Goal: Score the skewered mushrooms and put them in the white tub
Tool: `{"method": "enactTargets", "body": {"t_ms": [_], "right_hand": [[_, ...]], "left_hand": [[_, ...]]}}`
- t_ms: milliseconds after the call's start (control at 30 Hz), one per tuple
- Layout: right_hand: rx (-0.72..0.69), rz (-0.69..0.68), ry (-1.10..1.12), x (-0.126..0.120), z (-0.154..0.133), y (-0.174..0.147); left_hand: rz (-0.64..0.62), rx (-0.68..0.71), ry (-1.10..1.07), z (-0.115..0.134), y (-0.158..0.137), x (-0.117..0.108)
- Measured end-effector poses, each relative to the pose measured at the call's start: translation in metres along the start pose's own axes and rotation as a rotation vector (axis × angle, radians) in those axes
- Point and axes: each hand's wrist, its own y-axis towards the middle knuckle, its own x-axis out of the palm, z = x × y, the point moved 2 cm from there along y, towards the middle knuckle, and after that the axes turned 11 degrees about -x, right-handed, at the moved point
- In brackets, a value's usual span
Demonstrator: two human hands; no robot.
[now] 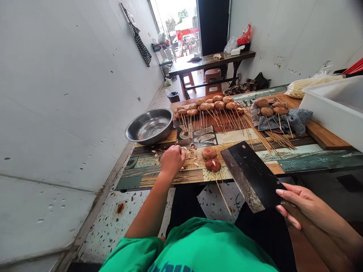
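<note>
My right hand (299, 206) grips the handle of a dark, broad-bladed cleaver (251, 173), held slanted over the table's front edge. Over the table, my left hand (172, 160) is closed with its fingers curled; what they hold, if anything, is hidden. Small pale and brown scraps (195, 164) lie scattered around it. Between the hands rest two brown mushroom caps: a plain one (209, 153) behind, and a nearer one (213, 165) with a pale cut on top. Thin wooden skewers (222, 194) stick out from them past the table edge.
Many skewered mushrooms (218, 105) are piled at the back. A steel basin (150, 126) stands left. To the right are bare skewers (261, 136), more skewered mushrooms (266, 111) on a grey cloth (297, 119), a wooden board (326, 136) and a white plastic tub (334, 102).
</note>
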Motion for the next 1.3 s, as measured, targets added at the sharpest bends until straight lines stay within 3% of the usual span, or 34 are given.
{"method": "enactTargets", "body": {"t_ms": [100,167,367,467,1067,1300], "right_hand": [[-0.023,0.002,-0.034,0.009,-0.006,0.006],[-0.042,0.005,-0.067,0.018,-0.013,0.012],[-0.044,-0.041,-0.225,0.043,-0.043,0.030],[-0.023,-0.071,-0.274,0.049,-0.053,0.034],[0.038,-0.066,-0.347,0.061,-0.074,0.040],[0.032,-0.090,-0.353,0.061,-0.082,0.052]], "left_hand": [[-0.042,-0.041,0.093,-0.013,0.000,0.003],[-0.005,-0.031,0.038,-0.010,-0.004,0.006],[0.030,0.307,-0.482,0.034,-0.021,0.024],[-0.016,0.394,-0.563,0.048,-0.027,0.036],[-0.038,0.365,-0.656,0.048,-0.026,0.048],[0.037,0.388,-0.721,0.047,-0.025,0.050]]}}
